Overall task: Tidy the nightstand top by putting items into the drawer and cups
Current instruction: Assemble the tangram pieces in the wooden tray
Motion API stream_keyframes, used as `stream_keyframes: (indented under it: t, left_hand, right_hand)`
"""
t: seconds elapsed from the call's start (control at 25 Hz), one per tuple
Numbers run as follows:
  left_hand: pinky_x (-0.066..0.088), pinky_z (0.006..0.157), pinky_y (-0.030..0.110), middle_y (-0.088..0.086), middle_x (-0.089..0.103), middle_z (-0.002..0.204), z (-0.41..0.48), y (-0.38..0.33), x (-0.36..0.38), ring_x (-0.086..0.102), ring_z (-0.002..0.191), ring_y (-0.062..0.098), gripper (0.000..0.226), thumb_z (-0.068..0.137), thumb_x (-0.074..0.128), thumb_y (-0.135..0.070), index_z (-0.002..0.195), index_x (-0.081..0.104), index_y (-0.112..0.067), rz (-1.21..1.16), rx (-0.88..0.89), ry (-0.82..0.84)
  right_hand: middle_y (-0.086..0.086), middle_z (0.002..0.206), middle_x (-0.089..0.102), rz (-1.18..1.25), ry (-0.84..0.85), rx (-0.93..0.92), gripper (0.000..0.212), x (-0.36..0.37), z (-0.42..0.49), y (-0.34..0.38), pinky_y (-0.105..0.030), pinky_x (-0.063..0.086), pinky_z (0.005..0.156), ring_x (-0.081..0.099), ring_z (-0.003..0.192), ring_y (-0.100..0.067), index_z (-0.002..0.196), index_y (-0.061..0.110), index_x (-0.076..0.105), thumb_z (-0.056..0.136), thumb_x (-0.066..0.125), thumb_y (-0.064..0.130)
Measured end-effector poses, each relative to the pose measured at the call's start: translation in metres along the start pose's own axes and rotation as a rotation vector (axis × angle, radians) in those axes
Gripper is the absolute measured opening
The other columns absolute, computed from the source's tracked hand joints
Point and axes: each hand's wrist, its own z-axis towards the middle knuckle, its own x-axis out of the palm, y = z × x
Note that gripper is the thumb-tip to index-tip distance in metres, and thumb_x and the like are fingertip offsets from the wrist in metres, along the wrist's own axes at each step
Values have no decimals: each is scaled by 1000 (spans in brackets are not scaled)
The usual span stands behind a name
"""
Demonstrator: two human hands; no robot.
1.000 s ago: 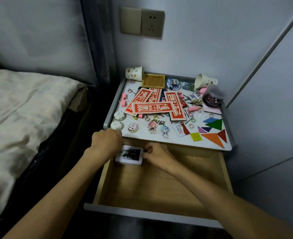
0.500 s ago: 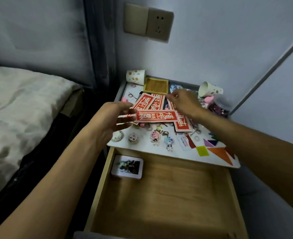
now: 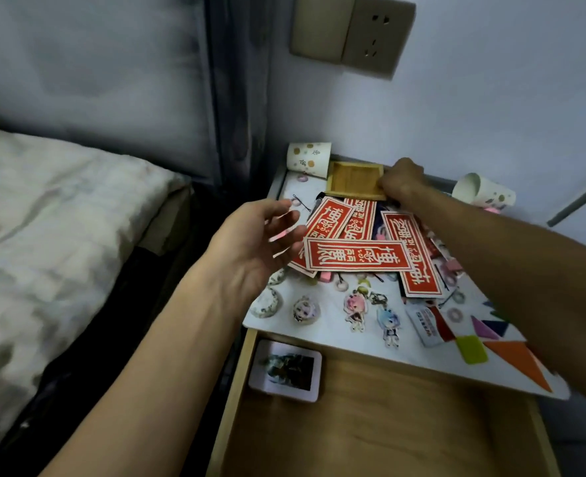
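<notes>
The white nightstand top is littered with red paper cards, figure keychains, round badges and coloured tangram pieces. At its back edge, my right hand curls its fingers on the right rim of a small wooden tray. My left hand hovers with its fingers spread and relaxed beside the left end of the red cards, holding nothing. One dotted paper cup stands in the back left corner, and another lies on its side at the back right. In the open wooden drawer lies a white-framed photo card.
A bed with a pale cover runs along the left, with a dark gap between it and the nightstand. A wall socket sits above the stand. My right forearm crosses over the right side of the top.
Both hands left the photo card in the drawer and rose to the top. The right hand then reached back from the red cards to the wooden tray. The left hand stayed by the cards.
</notes>
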Motion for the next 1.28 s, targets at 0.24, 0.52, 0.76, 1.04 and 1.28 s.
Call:
stream_keyframes:
  t: [0.24,0.52,0.76,1.04,1.28]
  left_hand:
    - [46,69,27,1,65,82,-18,28,32,60,74,15,12,95,53,-16,91,63,-12,182,137,-43]
    - [54,75,31,5,73,88,-45,97,67,69,81,21,27,96,59,-27,114,65,-8,310,122,186]
    - [55,51,26,13,65,110,-58,135,68,67,81,25,33,97,53,-5,129,51,-6,273,57,89]
    - [55,52,26,13,65,115,-55,143,71,68,87,28,36,96,56,-6,131,50,-9,301,23,159]
    - [58,57,29,13,65,115,-50,146,70,67,92,29,35,96,57,-6,131,50,-8,272,-11,193]
  right_hand:
    - [-10,66,63,515,-2,-25,19,-48,-54,-18,-25,47,47,57,49,-17,101,-4,68,85,63,6]
    - [-12,72,62,1096,279,-8,50,-74,-233,-104,-23,46,43,58,49,-14,132,17,39,91,60,-1]
    - [0,93,68,390,75,-201,46,-69,-250,-196,-28,47,65,62,77,-16,134,29,48,91,65,27]
    - [4,106,46,-173,214,-150,46,-86,-216,-253,-23,39,75,48,91,-11,111,28,61,71,84,28]
    - [6,106,48,-138,192,-171,41,-81,-211,-254,-24,41,72,50,93,-12,99,36,54,71,84,28]
